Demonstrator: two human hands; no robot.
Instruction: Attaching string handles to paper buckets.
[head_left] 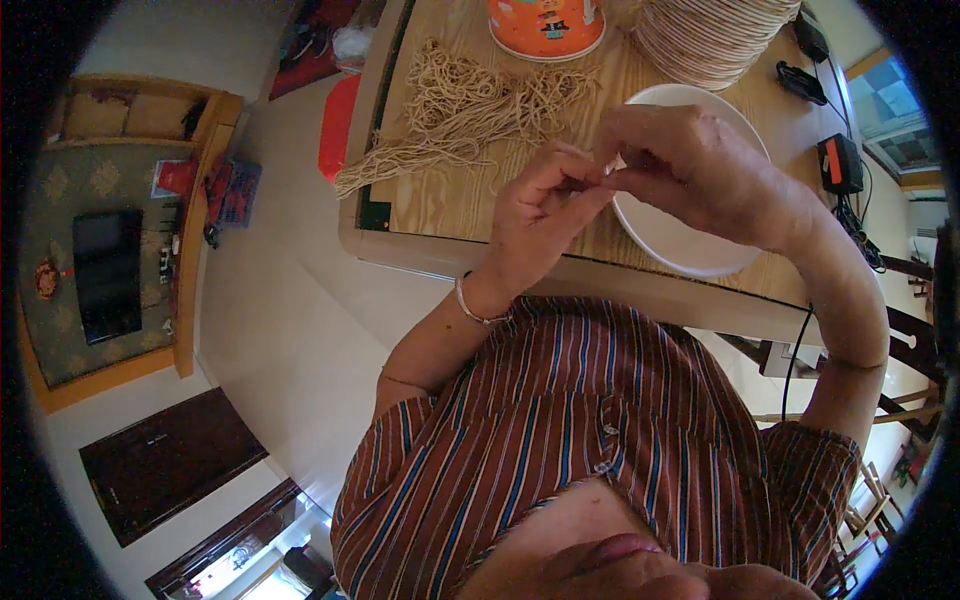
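My left hand (540, 212) and my right hand (690, 165) meet above the table's near edge, fingertips pinched together. A tiny pale bit shows between the fingertips, too small to name. My right hand is over the rim of a round white tub (690, 238), whose inside is mostly hidden by the hand and forearm. Just beyond my left hand, a loose bundle of beige strings (450, 105) lies spread on the wood-patterned table (455, 215), some ends hanging past its left edge.
An orange printed paper tub (548, 28) stands at the far side. Right of it is a tall beige ridged stack or coil (715, 38). Black cables and an orange-black box (840, 163) are at the right edge. A red object (338, 128) sits beside the table's left side.
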